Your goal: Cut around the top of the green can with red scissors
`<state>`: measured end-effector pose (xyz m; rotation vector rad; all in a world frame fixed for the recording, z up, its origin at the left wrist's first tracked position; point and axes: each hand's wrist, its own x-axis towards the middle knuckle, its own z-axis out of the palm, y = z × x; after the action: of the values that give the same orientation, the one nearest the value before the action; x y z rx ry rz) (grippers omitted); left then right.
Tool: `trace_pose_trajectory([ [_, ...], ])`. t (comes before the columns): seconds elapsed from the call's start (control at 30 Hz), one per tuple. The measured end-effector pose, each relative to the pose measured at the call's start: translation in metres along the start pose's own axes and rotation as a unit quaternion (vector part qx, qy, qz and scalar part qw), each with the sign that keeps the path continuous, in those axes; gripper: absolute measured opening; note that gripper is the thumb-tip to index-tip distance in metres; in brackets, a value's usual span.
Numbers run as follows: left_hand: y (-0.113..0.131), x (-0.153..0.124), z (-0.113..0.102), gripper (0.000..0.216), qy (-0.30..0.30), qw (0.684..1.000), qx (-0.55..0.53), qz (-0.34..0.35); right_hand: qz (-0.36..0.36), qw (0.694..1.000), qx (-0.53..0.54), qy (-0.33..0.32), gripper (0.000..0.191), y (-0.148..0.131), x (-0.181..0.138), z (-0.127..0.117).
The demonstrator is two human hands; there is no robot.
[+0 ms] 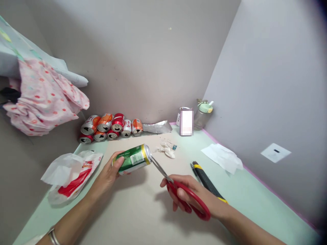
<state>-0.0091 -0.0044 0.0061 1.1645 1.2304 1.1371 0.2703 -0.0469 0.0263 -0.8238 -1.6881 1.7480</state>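
Observation:
A green drink can (131, 159) with yellow bands lies on its side in the air, its end turned to the right. Wrapped round its left part is my left hand (115, 167). My right hand (187, 190) grips the red handles of a pair of scissors (178, 197). The blade tips meet the can's right end near the rim; whether they have gone into the metal I cannot tell. Right of the scissors, a black and yellow tool (208, 182), probably a utility knife, lies on the table, partly behind my right hand.
Several empty cans (112, 126) are stacked along the back wall, beside a strip of cut metal (157, 127). Crumpled scraps (167, 149) lie mid-table. A plastic packet (75, 177) is at left, white tissue (222, 157) at right. A bottle (203, 115) stands in the back corner.

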Motion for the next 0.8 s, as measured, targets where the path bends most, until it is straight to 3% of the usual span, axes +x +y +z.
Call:
trace_pose_trajectory([
  [0.23,0.002,0.002,-0.007,0.045,-0.015,0.992,0.111,0.05,0.018,0.999,-0.007,0.041,0.049,0.005,0.001,-0.002],
  [0.4,-0.001,0.01,-0.022,0.046,-0.123,0.984,0.117,0.045,0.07,0.992,-0.091,0.053,0.035,0.002,-0.001,-0.006],
  [0.53,0.005,0.009,-0.034,0.044,-0.212,0.967,0.125,0.064,0.036,0.978,-0.206,0.014,0.016,-0.002,0.0,-0.001],
  [0.67,0.011,0.002,-0.028,0.05,-0.259,0.95,0.167,0.054,0.019,0.962,-0.272,-0.023,0.028,-0.001,0.002,0.005],
  [0.8,0.015,-0.004,-0.019,0.054,-0.27,0.947,0.174,0.025,0.016,0.95,-0.313,-0.015,0.025,-0.002,0.002,0.008],
])
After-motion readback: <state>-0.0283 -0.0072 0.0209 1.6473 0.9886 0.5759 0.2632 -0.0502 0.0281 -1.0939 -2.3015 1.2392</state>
